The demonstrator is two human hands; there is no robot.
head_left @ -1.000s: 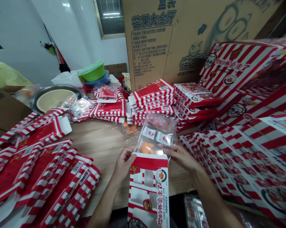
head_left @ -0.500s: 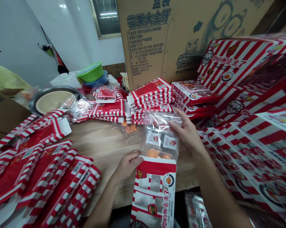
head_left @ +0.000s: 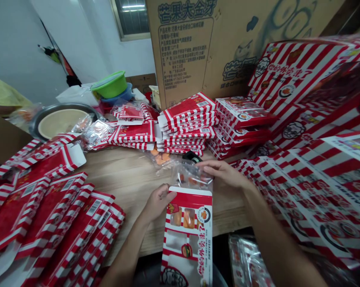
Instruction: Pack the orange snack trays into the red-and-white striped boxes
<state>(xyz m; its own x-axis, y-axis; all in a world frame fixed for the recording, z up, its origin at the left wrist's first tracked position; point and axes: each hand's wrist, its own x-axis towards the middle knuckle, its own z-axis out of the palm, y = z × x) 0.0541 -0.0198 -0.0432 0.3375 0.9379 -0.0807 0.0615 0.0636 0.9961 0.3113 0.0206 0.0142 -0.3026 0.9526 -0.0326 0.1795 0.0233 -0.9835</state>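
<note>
I see one narrow cardboard box [head_left: 187,233], red and white, its printed front toward me, with fries, a burger and red lettering on it. Its open end points to the far side of the table [head_left: 135,171]; its lower end reaches past the table's near edge. I see a clear plastic packet [head_left: 189,177] partly inside: orange pieces show through the box's upper windows, and the crinkled remainder sticks out tableward.

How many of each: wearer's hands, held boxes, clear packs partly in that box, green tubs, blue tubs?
Hands: 2 (left hand, right hand)
Held box: 1
Clear pack: 1
Green tub: 1
Blue tub: 1
Total: 6
</note>
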